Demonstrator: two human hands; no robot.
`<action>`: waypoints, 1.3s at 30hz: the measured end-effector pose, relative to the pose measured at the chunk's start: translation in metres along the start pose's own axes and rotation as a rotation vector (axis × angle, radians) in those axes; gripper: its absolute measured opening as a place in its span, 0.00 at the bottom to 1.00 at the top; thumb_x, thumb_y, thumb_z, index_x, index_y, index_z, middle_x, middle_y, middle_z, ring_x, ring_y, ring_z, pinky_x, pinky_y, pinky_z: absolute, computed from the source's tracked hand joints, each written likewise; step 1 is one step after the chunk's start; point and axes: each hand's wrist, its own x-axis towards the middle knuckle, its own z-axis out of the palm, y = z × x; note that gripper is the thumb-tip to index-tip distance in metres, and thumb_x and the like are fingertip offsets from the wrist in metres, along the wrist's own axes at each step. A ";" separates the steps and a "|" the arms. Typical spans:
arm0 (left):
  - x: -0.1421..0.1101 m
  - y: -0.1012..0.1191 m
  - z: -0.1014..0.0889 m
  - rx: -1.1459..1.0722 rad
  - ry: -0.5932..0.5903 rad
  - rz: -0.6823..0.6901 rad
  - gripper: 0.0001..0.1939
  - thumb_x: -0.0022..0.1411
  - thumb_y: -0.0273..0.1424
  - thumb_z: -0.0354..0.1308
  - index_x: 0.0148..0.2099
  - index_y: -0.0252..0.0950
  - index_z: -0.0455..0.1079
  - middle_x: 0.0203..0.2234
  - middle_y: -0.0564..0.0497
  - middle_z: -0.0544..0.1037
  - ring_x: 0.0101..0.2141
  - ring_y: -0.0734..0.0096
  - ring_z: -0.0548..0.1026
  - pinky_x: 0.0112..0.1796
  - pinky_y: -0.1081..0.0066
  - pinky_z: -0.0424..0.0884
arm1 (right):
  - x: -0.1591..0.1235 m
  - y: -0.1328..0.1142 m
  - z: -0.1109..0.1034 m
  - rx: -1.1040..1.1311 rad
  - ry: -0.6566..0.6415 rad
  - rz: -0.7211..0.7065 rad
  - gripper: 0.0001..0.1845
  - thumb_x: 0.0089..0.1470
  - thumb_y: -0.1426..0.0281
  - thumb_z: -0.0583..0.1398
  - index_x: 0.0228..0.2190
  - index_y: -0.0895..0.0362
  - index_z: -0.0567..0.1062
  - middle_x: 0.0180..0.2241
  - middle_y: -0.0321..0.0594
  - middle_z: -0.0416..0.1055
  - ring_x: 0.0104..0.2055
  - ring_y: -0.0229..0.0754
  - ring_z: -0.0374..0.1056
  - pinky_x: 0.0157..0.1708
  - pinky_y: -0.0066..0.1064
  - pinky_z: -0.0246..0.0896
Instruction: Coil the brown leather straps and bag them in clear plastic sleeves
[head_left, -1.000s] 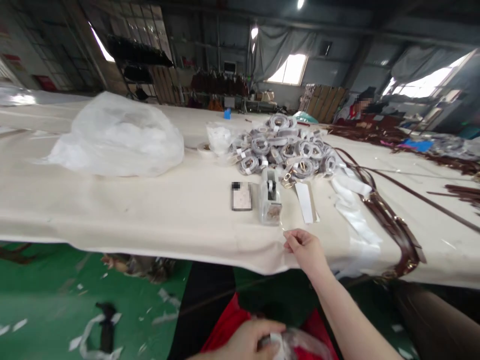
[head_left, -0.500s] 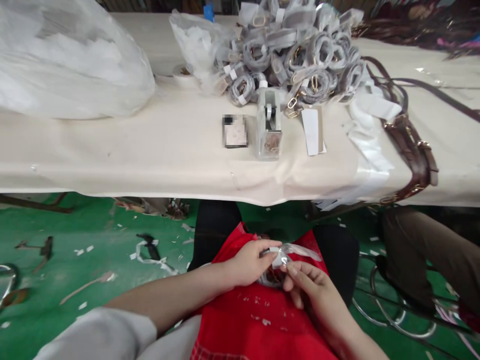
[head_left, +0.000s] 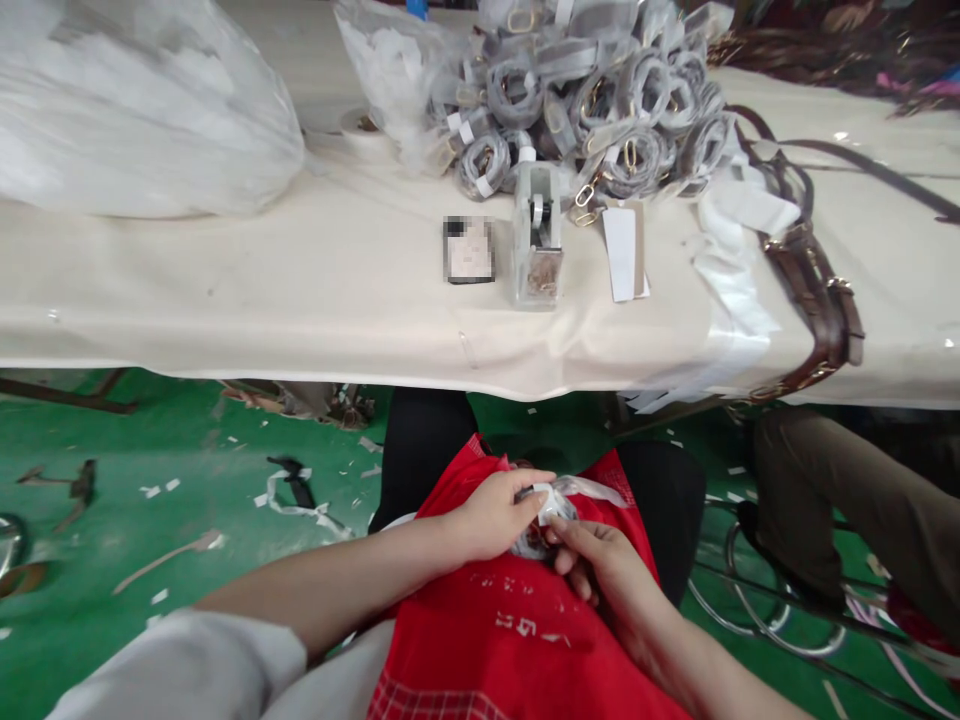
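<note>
Bundle (head_left: 529,544) shines in clear wrap (white-tagged), left hand (head_left: 495,515) and right hand (head_left: 600,560) pinching it.

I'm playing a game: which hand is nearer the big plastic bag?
Left. The big plastic bag is ahead, off to the left. The left hand is on that side of the wrapped bundle; the right hand is farther right.

Glossy green floor (head_left: 187,440) scattered with small white scraps (head_left: 152,491), long bench (head_left: 300,290) under a smooth cream covering with a wavy front edge, dark brown support (head_left: 67,395) below its left side, curved chrome tubing (head_left: 806,652) at lower right, soft pale light sheening the covering.
</note>
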 end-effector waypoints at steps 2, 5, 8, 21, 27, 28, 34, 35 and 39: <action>0.000 0.000 0.000 0.019 0.003 -0.010 0.23 0.65 0.33 0.51 0.59 0.32 0.69 0.53 0.42 0.77 0.48 0.60 0.77 0.52 0.63 0.71 | 0.003 0.000 0.001 -0.030 0.022 0.017 0.24 0.43 0.50 0.68 0.24 0.59 0.75 0.15 0.33 0.72 0.10 0.28 0.53 0.10 0.21 0.39; 0.001 0.000 0.001 0.039 0.000 -0.036 0.23 0.66 0.33 0.48 0.59 0.31 0.69 0.51 0.42 0.78 0.46 0.61 0.78 0.50 0.64 0.72 | 0.009 0.000 0.001 -0.048 0.027 0.034 0.23 0.45 0.51 0.67 0.23 0.59 0.74 0.13 0.32 0.70 0.10 0.28 0.52 0.10 0.21 0.39; 0.003 -0.001 0.001 0.045 0.000 -0.033 0.24 0.64 0.36 0.52 0.58 0.30 0.70 0.48 0.42 0.80 0.44 0.61 0.79 0.47 0.66 0.74 | 0.013 0.002 0.000 -0.057 0.011 0.038 0.24 0.45 0.50 0.67 0.23 0.59 0.74 0.13 0.33 0.70 0.09 0.28 0.53 0.10 0.21 0.39; 0.005 0.000 -0.005 0.190 -0.056 0.013 0.24 0.59 0.35 0.59 0.55 0.31 0.73 0.50 0.42 0.79 0.48 0.58 0.77 0.51 0.66 0.71 | -0.010 -0.014 -0.001 -0.004 -0.112 0.198 0.22 0.48 0.62 0.66 0.11 0.60 0.71 0.07 0.32 0.61 0.09 0.25 0.46 0.11 0.20 0.33; 0.004 0.006 -0.004 0.370 -0.046 0.095 0.21 0.62 0.36 0.57 0.56 0.35 0.73 0.51 0.44 0.79 0.50 0.58 0.76 0.55 0.64 0.68 | -0.017 -0.019 -0.007 -0.035 -0.108 0.352 0.14 0.51 0.66 0.61 0.20 0.61 0.78 0.07 0.31 0.61 0.07 0.26 0.44 0.10 0.18 0.28; 0.005 0.005 -0.005 0.390 -0.032 0.094 0.20 0.62 0.35 0.56 0.55 0.35 0.73 0.51 0.44 0.79 0.51 0.58 0.76 0.55 0.64 0.68 | -0.017 -0.019 -0.008 -0.043 -0.121 0.343 0.14 0.51 0.66 0.61 0.23 0.62 0.80 0.08 0.31 0.62 0.08 0.25 0.44 0.10 0.18 0.29; 0.006 0.002 -0.014 0.454 -0.055 0.139 0.17 0.63 0.34 0.56 0.52 0.36 0.74 0.47 0.45 0.81 0.46 0.58 0.78 0.50 0.67 0.71 | -0.022 -0.043 -0.023 -0.437 -0.269 0.021 0.24 0.56 0.52 0.58 0.27 0.61 0.81 0.12 0.36 0.69 0.10 0.30 0.53 0.11 0.20 0.43; 0.006 0.003 -0.015 0.487 -0.072 0.161 0.17 0.63 0.34 0.56 0.52 0.36 0.74 0.46 0.45 0.81 0.46 0.58 0.78 0.49 0.67 0.71 | -0.022 -0.051 -0.027 -0.563 -0.216 -0.135 0.24 0.56 0.52 0.58 0.29 0.59 0.81 0.15 0.38 0.73 0.13 0.34 0.59 0.14 0.23 0.52; 0.006 0.013 -0.018 0.672 -0.148 0.268 0.14 0.65 0.34 0.54 0.50 0.36 0.74 0.43 0.44 0.81 0.44 0.55 0.78 0.47 0.64 0.71 | -0.010 -0.071 -0.036 -0.956 0.099 -0.832 0.17 0.56 0.60 0.61 0.45 0.52 0.80 0.45 0.46 0.79 0.47 0.51 0.73 0.50 0.42 0.66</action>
